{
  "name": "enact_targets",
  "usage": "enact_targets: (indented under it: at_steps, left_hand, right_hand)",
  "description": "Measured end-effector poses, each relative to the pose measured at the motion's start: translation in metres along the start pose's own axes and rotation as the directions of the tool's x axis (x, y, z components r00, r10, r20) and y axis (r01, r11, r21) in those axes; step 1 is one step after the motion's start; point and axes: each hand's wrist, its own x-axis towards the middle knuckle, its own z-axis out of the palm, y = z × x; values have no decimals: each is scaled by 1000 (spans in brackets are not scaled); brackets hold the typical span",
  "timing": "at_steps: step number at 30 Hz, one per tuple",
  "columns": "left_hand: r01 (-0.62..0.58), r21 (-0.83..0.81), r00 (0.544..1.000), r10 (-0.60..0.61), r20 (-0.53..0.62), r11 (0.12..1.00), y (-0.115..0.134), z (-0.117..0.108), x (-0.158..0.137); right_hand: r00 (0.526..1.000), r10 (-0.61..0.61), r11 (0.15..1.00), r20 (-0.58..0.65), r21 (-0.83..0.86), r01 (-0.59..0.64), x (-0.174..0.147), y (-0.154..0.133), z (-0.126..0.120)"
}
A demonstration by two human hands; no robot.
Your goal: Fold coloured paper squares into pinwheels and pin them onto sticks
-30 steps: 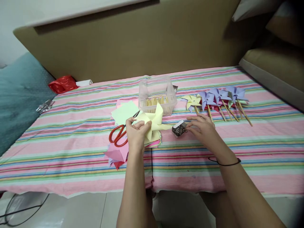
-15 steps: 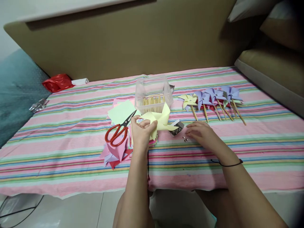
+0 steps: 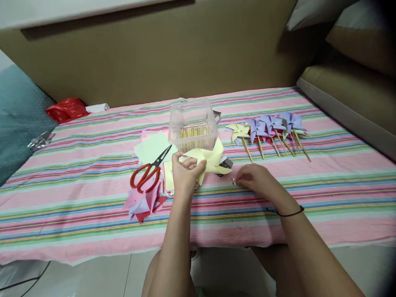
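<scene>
A pale yellow paper pinwheel (image 3: 213, 160) without a stick is pinched between thumb and fingers of my left hand (image 3: 187, 170). My right hand (image 3: 255, 179) is low over the cloth, fingertips drawn together beside a few tiny shiny pieces (image 3: 234, 181); whether it grips one is hidden. Behind the pinwheel's right blade sits a small dark box (image 3: 226, 163), partly covered. Left of my left hand lie red-handled scissors (image 3: 150, 170), blades pointing away, and a stack of paper sheets (image 3: 168, 175) partly under my wrist.
A clear plastic box (image 3: 192, 117) of wooden sticks stands behind the pinwheel. Several finished pinwheels on sticks (image 3: 258, 130) lie to the right. Green paper squares (image 3: 154, 146) and folded pink and purple paper (image 3: 145, 202) lie left. A red bag (image 3: 66, 110) rests far left on the striped cloth.
My right hand has lowered and come inward to the tiny pieces, its fingers closing together. My left hand still holds the pinwheel, now slightly turned. The whole view has shifted a little.
</scene>
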Motion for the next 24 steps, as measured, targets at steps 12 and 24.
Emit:
enact_targets:
  at_steps: [12,24]
  left_hand:
    - [-39,22,999,39,21,999,-6,0,-2]
    - [-85,65,996,84,16,994,-6,4,-6]
  right_hand:
    - [936,349,543,-53,825,-156,6,-36,-19]
    - [959,253,520,-129,854,-22,8,-55,-12]
